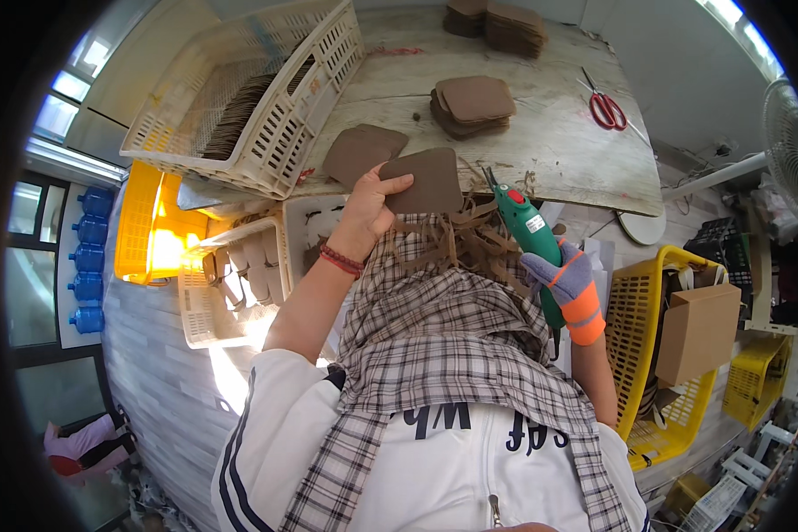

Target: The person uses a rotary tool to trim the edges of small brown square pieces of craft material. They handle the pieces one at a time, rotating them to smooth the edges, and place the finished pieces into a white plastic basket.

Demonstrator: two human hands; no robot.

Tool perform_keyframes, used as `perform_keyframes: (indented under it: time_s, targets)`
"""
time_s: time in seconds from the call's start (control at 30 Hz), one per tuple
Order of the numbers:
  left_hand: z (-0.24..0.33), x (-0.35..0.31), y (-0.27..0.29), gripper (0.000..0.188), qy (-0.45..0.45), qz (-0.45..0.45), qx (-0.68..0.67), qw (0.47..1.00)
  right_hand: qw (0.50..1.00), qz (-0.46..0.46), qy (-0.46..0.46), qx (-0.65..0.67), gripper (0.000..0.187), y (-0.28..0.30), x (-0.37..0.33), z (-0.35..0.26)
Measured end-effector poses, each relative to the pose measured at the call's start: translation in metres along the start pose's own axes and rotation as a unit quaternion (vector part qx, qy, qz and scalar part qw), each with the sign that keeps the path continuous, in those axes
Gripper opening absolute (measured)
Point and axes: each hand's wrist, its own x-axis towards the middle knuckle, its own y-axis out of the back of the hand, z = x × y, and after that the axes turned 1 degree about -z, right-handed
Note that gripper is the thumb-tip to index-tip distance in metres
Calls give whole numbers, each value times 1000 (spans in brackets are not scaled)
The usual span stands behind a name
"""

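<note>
My left hand (pixel 369 206) pinches a flat brown rounded-corner piece (pixel 427 182) by its left edge, thumb on top, just past the table's near edge. Gloved in grey and orange, my right hand (pixel 569 282) is wrapped round a green handheld electric cutter (pixel 534 223) with a red button. The cutter's narrow tip points up and away, a short gap to the right of the piece. Brown offcut strips (pixel 457 238) lie heaped on my checked apron. Loose brown pieces (pixel 363 152) rest on the table behind my left hand.
On the wooden table (pixel 576 160) stand a stack of brown pieces (pixel 473 105), farther stacks (pixel 512 28), red-handled scissors (pixel 606 111) and a white crate (pixel 266 133) of pieces. A lower crate (pixel 191 306) sits left; a yellow basket (pixel 634 337) with a cardboard box (pixel 699 332) stands right.
</note>
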Motion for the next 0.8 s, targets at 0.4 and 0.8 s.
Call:
perform_keyframes:
  time_s: [0.4, 0.8]
  targets:
    - [-21, -1, -9, 28, -88, 8, -55, 995, 1000, -11, 5, 3, 41, -12, -3, -1]
    - [80, 91, 60, 26, -285, 102, 775, 555, 999, 40, -16, 23, 40, 10, 5, 21]
